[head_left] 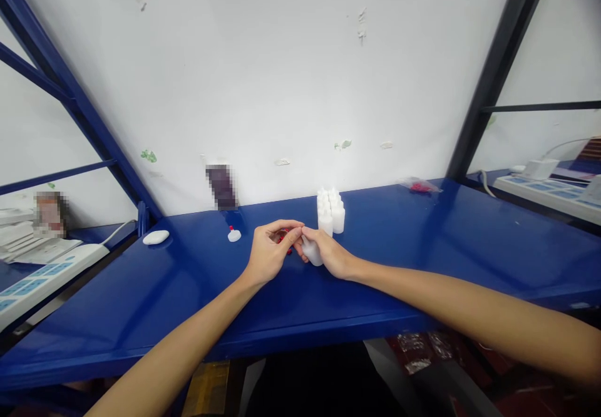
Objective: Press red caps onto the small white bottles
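My right hand point(332, 255) is wrapped around a small white plastic bottle point(312, 254), which is tilted over the blue table. At the bottle's upper end my left hand point(272, 251) is closed in a pinch, its thumb and forefinger meeting the right hand's fingertips. Whatever sits between those left fingertips is hidden. Small red caps point(289, 250) lie behind and below the left hand, partly covered by it. Just beyond my right hand, several white bottles point(337, 216) stand upright in a tight group.
On the blue table point(188, 298) are a white round piece with a red tip point(233, 235), a white oval object point(156, 237) and a clear bag with red pieces point(421, 186). A blurred dark rectangle point(222, 186) leans on the wall. Power strips flank both sides, beyond the frame posts.
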### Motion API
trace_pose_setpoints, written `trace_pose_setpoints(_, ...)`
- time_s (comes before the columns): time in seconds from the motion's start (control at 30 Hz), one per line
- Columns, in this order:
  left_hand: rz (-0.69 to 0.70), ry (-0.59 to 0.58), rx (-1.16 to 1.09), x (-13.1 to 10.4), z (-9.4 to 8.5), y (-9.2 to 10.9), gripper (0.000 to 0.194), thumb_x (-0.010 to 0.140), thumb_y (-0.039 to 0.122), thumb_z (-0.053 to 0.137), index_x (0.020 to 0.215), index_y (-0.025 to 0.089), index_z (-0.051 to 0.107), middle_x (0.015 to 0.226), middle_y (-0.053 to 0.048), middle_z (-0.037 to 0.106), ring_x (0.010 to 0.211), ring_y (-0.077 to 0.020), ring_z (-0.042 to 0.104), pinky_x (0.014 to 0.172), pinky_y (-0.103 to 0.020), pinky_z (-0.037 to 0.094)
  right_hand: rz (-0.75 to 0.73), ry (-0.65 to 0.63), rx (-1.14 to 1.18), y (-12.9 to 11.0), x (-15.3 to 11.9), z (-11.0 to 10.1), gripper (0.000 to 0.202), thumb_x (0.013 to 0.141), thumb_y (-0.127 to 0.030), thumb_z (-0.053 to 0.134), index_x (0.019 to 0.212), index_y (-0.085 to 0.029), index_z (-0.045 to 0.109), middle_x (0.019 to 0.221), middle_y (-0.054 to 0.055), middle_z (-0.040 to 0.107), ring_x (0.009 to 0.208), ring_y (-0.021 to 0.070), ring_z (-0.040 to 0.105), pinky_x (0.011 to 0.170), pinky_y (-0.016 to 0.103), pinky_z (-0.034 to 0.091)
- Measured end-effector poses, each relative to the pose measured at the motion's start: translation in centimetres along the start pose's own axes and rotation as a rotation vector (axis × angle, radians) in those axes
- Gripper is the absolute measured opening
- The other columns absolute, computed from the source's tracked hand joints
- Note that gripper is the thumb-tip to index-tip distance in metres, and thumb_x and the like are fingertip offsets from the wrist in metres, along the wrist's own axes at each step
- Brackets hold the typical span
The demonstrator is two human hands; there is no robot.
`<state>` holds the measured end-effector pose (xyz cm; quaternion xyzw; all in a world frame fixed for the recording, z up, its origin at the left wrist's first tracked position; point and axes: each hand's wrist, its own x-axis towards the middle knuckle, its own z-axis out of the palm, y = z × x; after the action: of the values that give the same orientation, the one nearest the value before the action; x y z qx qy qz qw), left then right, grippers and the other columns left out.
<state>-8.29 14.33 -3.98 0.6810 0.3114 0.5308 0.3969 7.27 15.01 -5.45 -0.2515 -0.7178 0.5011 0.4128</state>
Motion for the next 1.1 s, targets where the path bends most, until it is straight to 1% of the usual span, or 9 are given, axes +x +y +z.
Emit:
trace_pose_setpoints(0.2,0.007,-0.034,0.007,-0.1,-0.2,-0.3,0.021,0.087,0.034,0.068,0.094,0.014,0.070,0.059,-0.001,0.069,0.055,-0.0155,0.066,0.055,-0.025,0.046,-0.005,0.019,-0.010,0.1,-0.1,-0.2,0.060,0.097,-0.060,0.028,0.061,-0.018,0.052,0.059,0.002,0.051,0.059,0.0146,0.046,0.061,0.029,0.037)
trace_pose_setpoints(0.37,0.061,-0.045,0.072,-0.3,-0.6,-0.6,0.020,0.087,0.031,0.069,0.099,0.015,0.070,0.069,-0.002,0.072,0.064,-0.0160,0.068,0.062,-0.026,0.051,0.009,0.032,-0.054,-0.2,-0.2,-0.3,0.061,0.096,-0.062,0.030,0.059,-0.018,0.052,0.057,0.001,0.049,0.056,0.0136,0.043,0.059,0.030,0.035)
trace_pose_setpoints(0.47,0.075,-0.038,0.117,-0.5,-0.7,-0.6,0.024,0.085,0.030,0.070,0.104,0.016,0.068,0.080,-0.004,0.074,0.069,-0.0170,0.070,0.066,-0.028,0.053,0.018,0.037,-0.051,-0.4,-0.2,-0.2,0.055,0.094,-0.057,0.034,0.059,-0.018,0.052,0.055,0.001,0.047,0.054,0.0132,0.042,0.058,0.029,0.034)
trace_pose_setpoints(0.57,0.102,-0.035,0.182,-0.7,-0.6,-0.5,0.021,0.085,0.028,0.070,0.102,0.017,0.069,0.088,-0.005,0.074,0.076,-0.0180,0.070,0.072,-0.030,0.055,0.043,0.052,-0.041,-0.5,-0.2,-0.1,0.049,0.091,-0.050,0.039,0.057,-0.018,0.052,0.054,0.001,0.048,0.054,0.0132,0.043,0.056,0.029,0.034)
trace_pose_setpoints(0.7,0.234,-0.023,0.366,-0.9,-0.3,-0.1,0.014,0.085,0.021,0.067,0.098,0.019,0.069,0.094,-0.006,0.072,0.088,-0.0185,0.068,0.084,-0.032,0.053,0.059,0.074,-0.050,-0.1,-0.1,-0.3,0.039,0.088,-0.037,0.041,0.054,-0.019,0.047,0.050,0.000,0.046,0.050,0.0124,0.042,0.053,0.029,0.033)
trace_pose_setpoints(0.83,0.373,-0.057,0.486,-1.0,-0.3,0.1,0.015,0.084,0.016,0.064,0.099,0.020,0.065,0.109,-0.008,0.063,0.103,-0.0195,0.062,0.092,-0.035,0.050,0.013,0.091,-0.089,0.6,-0.1,-0.7,0.018,0.087,-0.026,0.043,0.070,-0.020,0.047,0.051,-0.005,0.042,0.047,0.0111,0.040,0.049,0.026,0.030)
trace_pose_setpoints(0.93,0.329,-0.102,0.533,-1.2,-0.3,0.0,0.011,0.086,0.019,0.063,0.097,0.020,0.064,0.116,-0.009,0.053,0.107,-0.0202,0.058,0.094,-0.036,0.050,0.002,0.082,-0.109,0.6,-0.4,-0.9,0.007,0.088,-0.023,0.045,0.083,-0.021,0.047,0.055,-0.007,0.043,0.048,0.0104,0.040,0.050,0.024,0.030)
trace_pose_setpoints(1.0,0.297,-0.139,0.529,-1.4,-0.2,-0.1,0.008,0.090,0.023,0.060,0.097,0.020,0.064,0.123,-0.010,0.049,0.108,-0.0198,0.057,0.096,-0.036,0.049,-0.019,0.057,-0.110,0.3,-0.6,-0.9,0.006,0.092,-0.027,0.045,0.091,-0.022,0.048,0.058,-0.008,0.044,0.050,0.0104,0.040,0.051,0.024,0.032)
trace_pose_setpoints(1.1,0.300,-0.166,0.504,-1.2,-0.1,-0.1,0.012,0.095,0.027,0.053,0.097,0.020,0.063,0.130,-0.010,0.047,0.111,-0.0197,0.056,0.102,-0.037,0.046,-0.037,0.029,-0.103,-0.4,-0.7,-0.7,0.019,0.097,-0.038,0.043,0.107,-0.022,0.047,0.063,-0.007,0.047,0.054,0.0115,0.045,0.054,0.024,0.035)
